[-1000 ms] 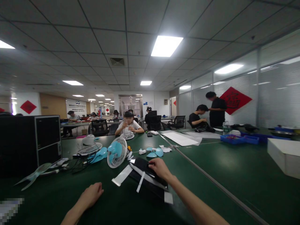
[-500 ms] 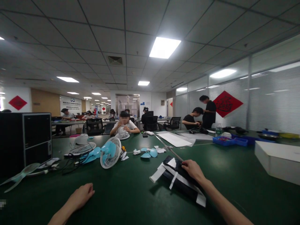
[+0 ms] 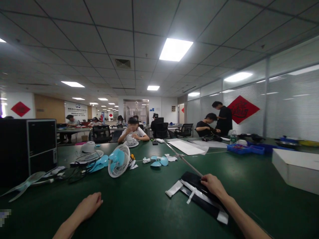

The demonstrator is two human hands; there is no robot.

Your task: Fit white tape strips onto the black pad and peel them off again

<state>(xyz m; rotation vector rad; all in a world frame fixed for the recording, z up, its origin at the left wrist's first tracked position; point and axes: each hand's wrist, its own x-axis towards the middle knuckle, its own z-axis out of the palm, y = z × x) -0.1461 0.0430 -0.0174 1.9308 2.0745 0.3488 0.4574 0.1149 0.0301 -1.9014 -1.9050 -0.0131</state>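
My right hand (image 3: 211, 186) grips the upper edge of a flat black pouch-like thing (image 3: 190, 179) with white strips along it. Its fingers are closed on that edge, and its exact kind is not plain. A narrow white strip hangs from its front side. Just behind it, a thin metal rod (image 3: 187, 162) runs away across the table; its near end meets the black thing by my fingertips. My left hand (image 3: 90, 204) stays low over the green table (image 3: 134, 205) at the left, its fingers curled in, with nothing seen in them.
Fan parts lie beyond my hands: a white fan guard with blue blades (image 3: 119, 161), a loose blue fan blade (image 3: 159, 161), and cables. A black computer case (image 3: 42, 146) stands left. White sheets (image 3: 185, 146), a blue tray (image 3: 239, 148) and a white box (image 3: 296, 169) lie right. A person (image 3: 133, 132) sits opposite.
My right hand and the black thing have shifted a little to the right. A white flap at its far end lies lower now. My left hand has hardly moved.
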